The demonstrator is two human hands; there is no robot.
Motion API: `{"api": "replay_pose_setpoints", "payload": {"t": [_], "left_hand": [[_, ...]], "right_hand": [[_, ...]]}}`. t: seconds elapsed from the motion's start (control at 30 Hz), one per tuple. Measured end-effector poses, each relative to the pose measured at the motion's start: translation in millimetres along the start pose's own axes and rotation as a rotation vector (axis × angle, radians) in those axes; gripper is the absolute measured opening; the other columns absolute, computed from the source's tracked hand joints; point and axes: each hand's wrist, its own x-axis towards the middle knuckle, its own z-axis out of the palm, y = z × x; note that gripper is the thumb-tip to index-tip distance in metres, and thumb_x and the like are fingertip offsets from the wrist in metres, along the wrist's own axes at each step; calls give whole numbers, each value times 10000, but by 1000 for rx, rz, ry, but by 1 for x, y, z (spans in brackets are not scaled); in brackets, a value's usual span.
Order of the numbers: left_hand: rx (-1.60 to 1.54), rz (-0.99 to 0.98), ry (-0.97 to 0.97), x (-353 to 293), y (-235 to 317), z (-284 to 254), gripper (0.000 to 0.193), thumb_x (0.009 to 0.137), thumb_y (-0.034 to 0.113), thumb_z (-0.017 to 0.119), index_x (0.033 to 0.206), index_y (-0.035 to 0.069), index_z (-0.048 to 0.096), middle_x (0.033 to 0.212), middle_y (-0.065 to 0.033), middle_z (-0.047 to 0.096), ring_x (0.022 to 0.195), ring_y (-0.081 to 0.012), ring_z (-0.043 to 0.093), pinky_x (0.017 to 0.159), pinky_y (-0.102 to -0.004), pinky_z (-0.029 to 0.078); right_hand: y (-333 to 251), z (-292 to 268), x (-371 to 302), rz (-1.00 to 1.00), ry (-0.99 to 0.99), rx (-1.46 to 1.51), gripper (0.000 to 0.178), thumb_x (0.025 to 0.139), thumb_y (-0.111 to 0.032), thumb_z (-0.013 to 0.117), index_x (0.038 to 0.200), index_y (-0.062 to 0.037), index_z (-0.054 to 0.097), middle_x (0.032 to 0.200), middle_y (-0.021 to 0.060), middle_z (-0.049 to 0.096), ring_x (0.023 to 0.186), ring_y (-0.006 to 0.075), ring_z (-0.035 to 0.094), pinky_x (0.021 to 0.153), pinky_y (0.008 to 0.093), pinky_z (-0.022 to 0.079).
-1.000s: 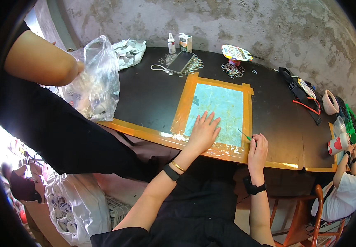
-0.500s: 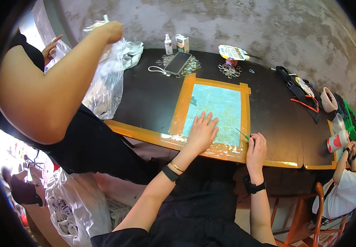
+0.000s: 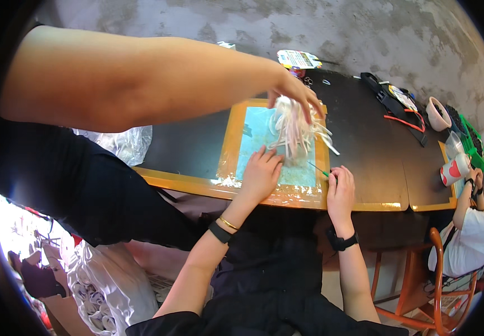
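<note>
Head view: the person's two hands are apart at the near side of the dark desk (image 3: 365, 143). The left hand (image 3: 261, 175) lies palm down, fingers loosely spread, on a light blue sheet (image 3: 260, 119) framed with amber tape (image 3: 231, 144). The right hand (image 3: 340, 190), near the sheet's near right corner, has thumb and fingers closed on a thin tool (image 3: 324, 173) with a green handle; its tip points far and left, over the right part of the sheet.

From the left, a co-worker's arm (image 3: 141, 84) crosses above the desk. The co-worker's hand (image 3: 297, 94) is at a bundle of white strips (image 3: 295, 130) over the far right part of the sheet; blur hides how firmly it grips, and whether the strips touch the left fingertips cannot be told.

A clear plastic bag (image 3: 130, 143) lies at the desk's left. Toward the right are a black strap (image 3: 384, 99), a pale bowl (image 3: 438, 114) and a red and white cup (image 3: 454, 169).
</note>
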Motion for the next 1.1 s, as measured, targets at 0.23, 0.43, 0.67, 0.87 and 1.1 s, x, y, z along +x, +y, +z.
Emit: {"api": "replay_pose_setpoints", "payload": {"t": [0.23,0.43,0.67,0.87,1.1], "left_hand": [[-278,-180,19,7,4,-20,65,809,58,576,850,32,619,872,-135,595,885,-313,552,771,-378,450],[-443,-240,-29,32,0,-48,198,834,132,596,1004,34,573,1031,-119,566,952,-244,565,722,-324,458],[-1425,-642,-292,35,31,-36,373,931,290,526,1177,14,482,1217,-142,533,1133,-258,521,939,-368,431],[-1726,-734,-107,30,12,-36,202,987,242,392,910,70,465,882,-105,581,949,-256,603,861,-378,485],[-350,-588,-265,35,-60,-44,239,930,237,484,1026,17,478,729,-89,562,761,-219,607,663,-327,467]], "right_hand": [[7,2,-2,-47,-4,-23,81,862,-116,549,898,-47,525,987,103,572,1114,325,481,942,419,364],[6,-27,12,-121,-84,35,111,856,-120,565,870,-17,525,982,143,561,1064,343,487,892,412,397],[-45,-29,35,97,-152,391,126,918,-147,489,904,-21,490,788,146,577,760,285,571,681,384,437],[-55,-10,71,-106,-634,345,230,922,-208,512,1036,-11,547,892,175,612,856,287,599,754,360,457],[-34,43,150,-176,-644,-163,524,840,-322,618,1253,-26,487,1283,214,492,1270,341,393,1021,353,339]]}}
